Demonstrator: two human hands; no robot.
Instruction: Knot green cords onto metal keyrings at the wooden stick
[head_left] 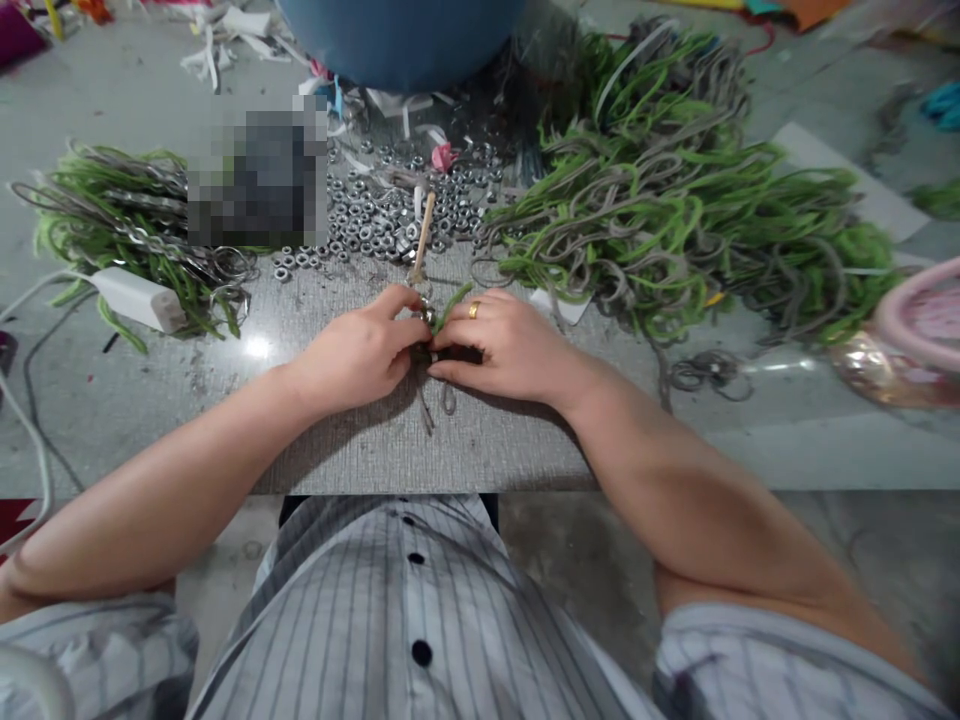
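Note:
Both hands meet over the grey patterned tabletop near its front edge. My left hand (367, 347) is closed in a pinch on a short grey and green cord, with shiny metal showing at its fingertips. From the other side my right hand (514, 345), a ring on one finger, is closed on the same cord. A green cord end (456, 300) sticks up between the hands, and a thin grey loop (448, 402) hangs out below them. My fingers hide the middle of the cord. Just beyond the fingertips lies a thin wooden stick (424, 235).
Many loose metal nuts (364, 215) are spread behind my hands, before a blue tub (405, 40). A large heap of green and grey cords (675, 220) lies right. At left, more cords with metal pieces (112, 205) lie by a white adapter (142, 300). A blurred patch covers one area.

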